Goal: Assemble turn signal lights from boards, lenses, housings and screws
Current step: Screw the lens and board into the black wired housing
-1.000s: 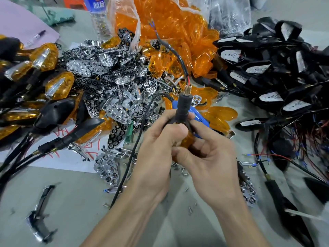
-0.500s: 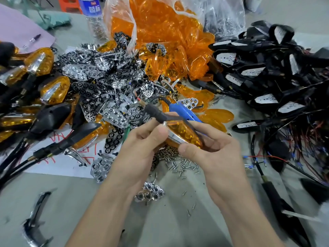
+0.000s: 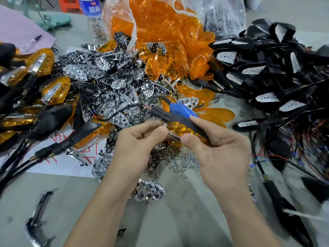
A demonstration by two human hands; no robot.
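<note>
"Stem (image 3: 160, 113) lies over to the left now. A second ago it stood straight up between both fists."

"So the whole lamp is turned?"

"Yes. The turn signal light (image 3: 179, 129) is on its side, held in the air above the loose screws (image 3: 183, 157), with the amber lens (image 3: 188, 131) facing up. I'd say the lens is seated in the black housing (image 3: 185, 122) and the person is checking the fit before a screw goes in."

"And the hands?"

"Both are closed on it. The left hand (image 3: 135, 145) has its fingers curled, thumb and forefinger pinching the near end of the lens. The right hand (image 3: 222, 152) grips the other end, thumb pressed on the lens edge and forefinger laid along the housing's back."

"What about the driver?"

"The blue screwdriver (image 3: 183, 110) lies among the chrome reflectors (image 3: 114, 120) just behind the light, with no hand gripping it. Whether a screw is already in, I cannot tell from here."
</note>
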